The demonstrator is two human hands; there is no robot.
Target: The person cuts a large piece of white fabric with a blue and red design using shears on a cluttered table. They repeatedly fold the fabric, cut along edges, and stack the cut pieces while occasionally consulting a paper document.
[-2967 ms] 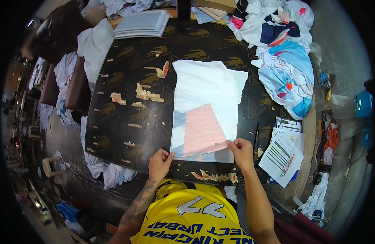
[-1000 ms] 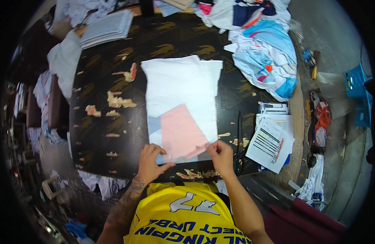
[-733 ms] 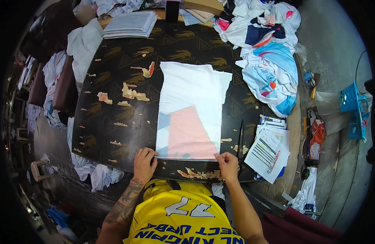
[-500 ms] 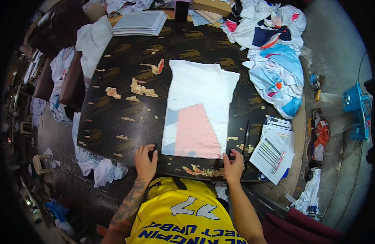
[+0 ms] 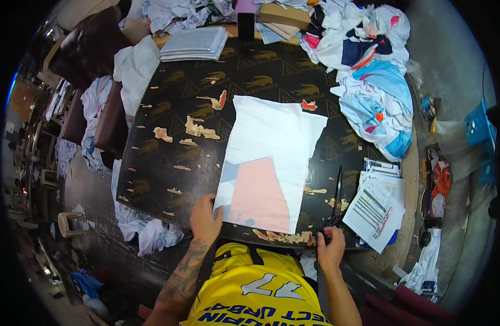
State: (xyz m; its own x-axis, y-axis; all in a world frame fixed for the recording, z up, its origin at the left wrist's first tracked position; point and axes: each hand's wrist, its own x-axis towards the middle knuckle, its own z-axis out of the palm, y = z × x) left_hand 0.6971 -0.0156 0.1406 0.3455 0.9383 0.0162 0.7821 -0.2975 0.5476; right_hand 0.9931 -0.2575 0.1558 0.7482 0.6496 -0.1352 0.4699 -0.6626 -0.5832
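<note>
A white fabric panel (image 5: 267,127) with a pink area and grey-blue patches lies flat on the dark table, its near end toward me. A second white layer shows along its right side. My left hand (image 5: 206,218) rests at the panel's lower left edge, fingers and thumb apart, holding nothing. Off the panel's lower right corner, my right hand (image 5: 330,245) has its fingers curled at the handles of black scissors (image 5: 338,190). The blades point away from me on the table; the fingers partly hide the handles.
The table (image 5: 168,157) has a worn, chipped surface. Printed sheets (image 5: 372,214) lie right of the scissors. A heap of white and blue fabric (image 5: 377,103) covers the right edge. Folded fabric (image 5: 193,43) is stacked at the far left, near a cardboard box (image 5: 285,15).
My right hand has left the panel's lower right corner and moved right to the scissors' handles. My left hand stays by the lower left corner. The whole view has shifted slightly.
</note>
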